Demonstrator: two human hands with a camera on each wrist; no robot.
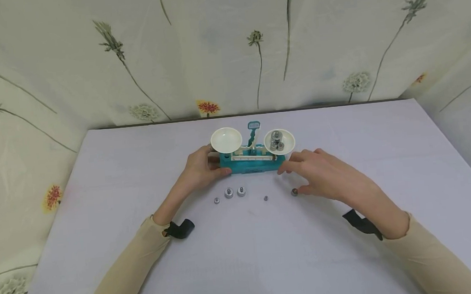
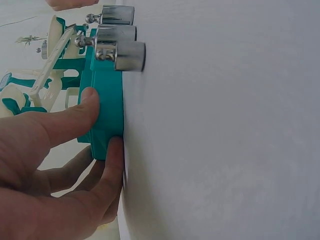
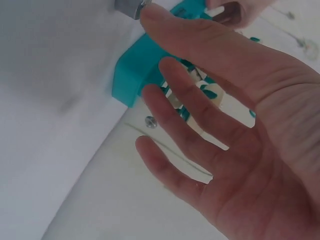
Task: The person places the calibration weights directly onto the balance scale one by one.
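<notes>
A teal balance scale (image 1: 253, 166) with two white pans stands on the table. My left hand (image 1: 200, 170) grips the left end of its base, thumb on the front side and fingers round the end, as the left wrist view shows. Beside the right end is my right hand (image 1: 329, 176), its fingers loosely spread and holding nothing. Its thumb tip is right at a small metal weight (image 1: 294, 192) on the table. In the right pan (image 1: 289, 142) several metal weights (image 1: 276, 137) sit together; the left pan (image 1: 226, 140) holds nothing.
Several knobbed metal weights stand in front of the scale: two larger ones (image 1: 228, 192), a smaller one (image 1: 216, 200) to their left and a tiny one (image 1: 266, 198) to the right. The table (image 1: 244, 257) has a white cover and meets a flower-patterned backdrop (image 1: 211, 52) behind.
</notes>
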